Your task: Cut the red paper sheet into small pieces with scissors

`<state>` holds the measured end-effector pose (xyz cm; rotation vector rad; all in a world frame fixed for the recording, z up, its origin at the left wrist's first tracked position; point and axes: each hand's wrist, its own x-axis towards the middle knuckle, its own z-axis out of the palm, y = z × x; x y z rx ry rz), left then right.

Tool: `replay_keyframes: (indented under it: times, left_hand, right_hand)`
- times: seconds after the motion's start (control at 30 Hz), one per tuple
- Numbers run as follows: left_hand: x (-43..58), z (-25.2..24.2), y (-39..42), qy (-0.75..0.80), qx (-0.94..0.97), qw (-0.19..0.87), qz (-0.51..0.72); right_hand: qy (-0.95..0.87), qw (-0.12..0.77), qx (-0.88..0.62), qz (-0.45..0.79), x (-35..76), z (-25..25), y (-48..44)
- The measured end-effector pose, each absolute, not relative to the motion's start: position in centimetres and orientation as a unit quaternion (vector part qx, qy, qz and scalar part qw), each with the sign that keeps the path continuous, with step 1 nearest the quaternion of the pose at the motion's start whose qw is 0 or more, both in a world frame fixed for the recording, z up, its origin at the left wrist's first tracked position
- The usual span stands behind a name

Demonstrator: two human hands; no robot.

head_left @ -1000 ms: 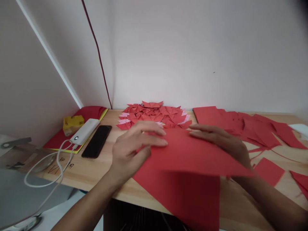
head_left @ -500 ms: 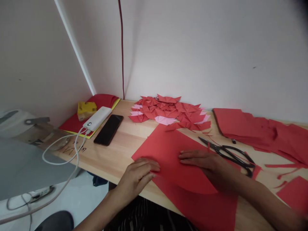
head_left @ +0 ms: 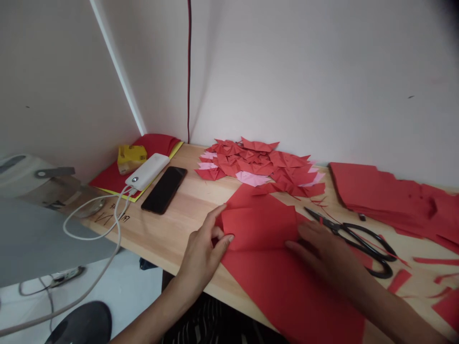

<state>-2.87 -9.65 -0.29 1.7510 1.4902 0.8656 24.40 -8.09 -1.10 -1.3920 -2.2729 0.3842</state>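
A folded red paper (head_left: 260, 228) with a crease across it lies on top of larger red sheets (head_left: 304, 296) at the table's front edge. At its left edge, my left hand (head_left: 210, 239) grips the paper between thumb and fingers. My right hand (head_left: 315, 243) is at the opposite edge, slightly blurred, with its thumb and fingers pinching that side. Black-handled scissors (head_left: 358, 241) lie partly open just beyond my right forearm.
Folded red and pink paper pieces (head_left: 254, 165) are heaped by the wall. Red paper stacks (head_left: 376, 191) and cut strips are at right. A phone (head_left: 165, 189), white power bank (head_left: 148, 171), yellow packet (head_left: 131, 158) and cable lie at left.
My hands have gone from lying over the red paper to holding its two side edges. The paper now sits straighter, with a crease showing. The view has shifted slightly.
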Motion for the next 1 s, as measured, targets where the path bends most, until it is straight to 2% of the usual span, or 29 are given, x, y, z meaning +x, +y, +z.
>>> replay_keyframes:
  times: [0.2,0.33,0.53,1.0]
  left_hand:
    - [-2.5,-0.5,-9.0,0.589,0.677,0.298,0.324]
    - [-2.2,-1.0,-8.9,0.581,0.713,0.245,0.307]
    - [-2.1,-1.6,-9.0,0.535,0.747,0.198,0.342]
    - [-1.7,-1.0,-9.2,0.517,0.781,0.16,0.31]
  right_hand:
    - [-0.81,0.202,-0.541,0.106,24.7,-2.3,-8.2]
    - [-0.792,0.177,-0.573,0.112,25.2,-2.6,-7.8]
    - [-0.777,0.177,-0.588,0.141,25.7,-2.1,-7.6]
    - [-0.759,0.139,-0.618,0.151,26.3,-1.6,-7.3]
